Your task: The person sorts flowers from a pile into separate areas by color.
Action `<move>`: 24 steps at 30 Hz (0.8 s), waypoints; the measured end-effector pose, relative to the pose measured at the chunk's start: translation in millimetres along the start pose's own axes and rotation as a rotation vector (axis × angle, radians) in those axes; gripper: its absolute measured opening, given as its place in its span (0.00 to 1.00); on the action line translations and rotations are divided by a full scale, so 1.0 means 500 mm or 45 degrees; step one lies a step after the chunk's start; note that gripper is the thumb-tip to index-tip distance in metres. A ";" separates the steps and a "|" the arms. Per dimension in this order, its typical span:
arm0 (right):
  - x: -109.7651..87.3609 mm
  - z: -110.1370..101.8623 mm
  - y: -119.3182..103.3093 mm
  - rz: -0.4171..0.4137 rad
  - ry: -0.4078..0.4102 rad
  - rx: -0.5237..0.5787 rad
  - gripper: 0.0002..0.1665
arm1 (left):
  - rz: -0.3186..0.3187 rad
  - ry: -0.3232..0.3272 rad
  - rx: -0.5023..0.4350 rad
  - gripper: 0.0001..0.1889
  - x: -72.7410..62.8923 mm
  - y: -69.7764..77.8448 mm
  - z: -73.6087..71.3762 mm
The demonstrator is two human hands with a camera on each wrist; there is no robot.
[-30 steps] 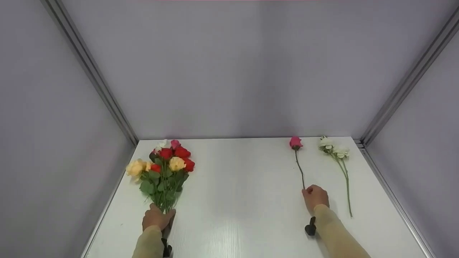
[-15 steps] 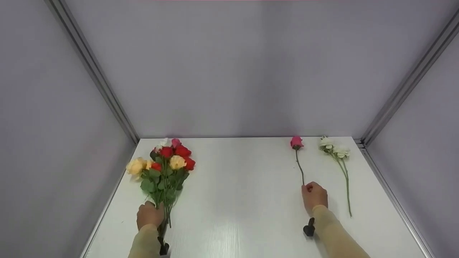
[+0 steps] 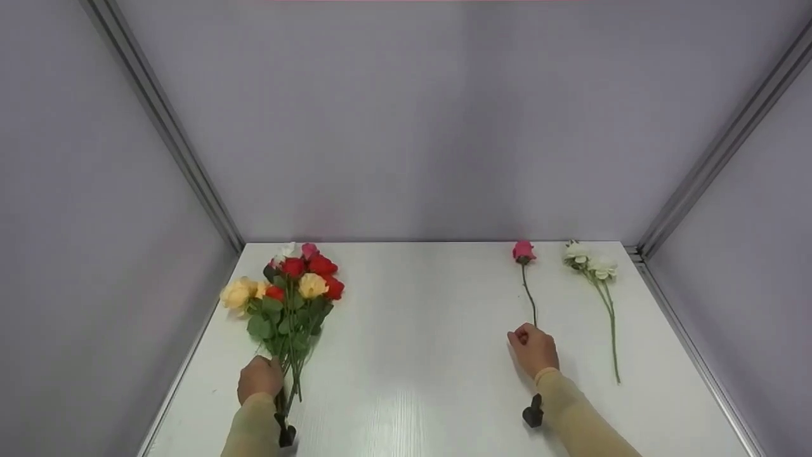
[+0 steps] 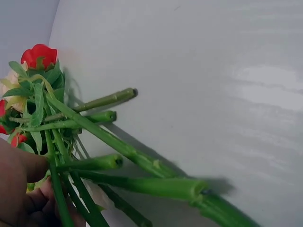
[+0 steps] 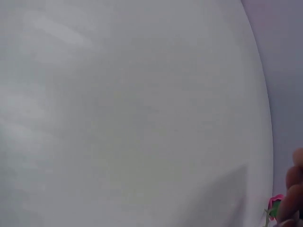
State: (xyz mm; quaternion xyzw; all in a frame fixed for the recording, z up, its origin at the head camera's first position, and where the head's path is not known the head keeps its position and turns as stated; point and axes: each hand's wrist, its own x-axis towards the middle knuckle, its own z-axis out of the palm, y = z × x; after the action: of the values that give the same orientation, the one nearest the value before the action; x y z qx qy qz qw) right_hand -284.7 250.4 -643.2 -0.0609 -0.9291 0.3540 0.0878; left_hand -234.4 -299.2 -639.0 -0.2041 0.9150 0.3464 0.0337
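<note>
Nearest me, my pale yellow left sleeve (image 3: 250,426) and right sleeve (image 3: 580,412) are showing over the white table (image 3: 412,330), with a black device (image 3: 287,435) sitting at my left wrist and another one at my right. Just beyond the sleeve, my left hand (image 3: 259,377) is grasping part of the bouquet (image 3: 293,314) by its green stems, my thumb pressing against them; other cut ends are sticking out loose beside my fingers. My right hand (image 3: 533,349) is curling its fingers low over the table, and the stem of the pink rose (image 3: 523,252) is running down behind it; I cannot tell whether I am pinching that stem. Farther on, the bouquet's leaves are spreading out, and its red, yellow, white and pink blooms are lying toward the left back corner. The rose's bloom is resting near the back edge, and white flowers (image 3: 599,268) are lying to the right of it, well apart from the bouquet. Behind everything, a grey wall (image 3: 355,127) is rising.
</note>
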 end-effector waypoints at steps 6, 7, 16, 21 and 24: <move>-0.015 0.014 0.004 0.008 -0.029 -0.001 0.08 | -0.006 -0.001 0.019 0.16 0.012 0.000 -0.001; -0.017 0.014 0.006 0.011 -0.032 -0.006 0.08 | -0.004 0.002 0.020 0.15 0.014 0.001 -0.002; -0.029 0.017 0.015 0.020 -0.038 -0.019 0.08 | 0.013 0.088 0.006 0.15 0.016 -0.006 -0.008; -0.040 0.017 0.011 0.038 -0.040 -0.009 0.09 | 0.079 0.167 -0.006 0.16 0.016 -0.011 -0.011; -0.048 0.020 0.007 0.038 -0.049 -0.002 0.09 | 0.105 0.262 -0.036 0.16 0.014 -0.010 -0.013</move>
State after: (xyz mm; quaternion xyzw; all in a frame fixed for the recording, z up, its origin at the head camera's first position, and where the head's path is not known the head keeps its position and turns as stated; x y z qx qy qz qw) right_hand -263.0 242.5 -655.8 -0.0678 -0.9299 0.3557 0.0645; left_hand -238.1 -309.3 -638.5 -0.2014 0.9162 0.3377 -0.0777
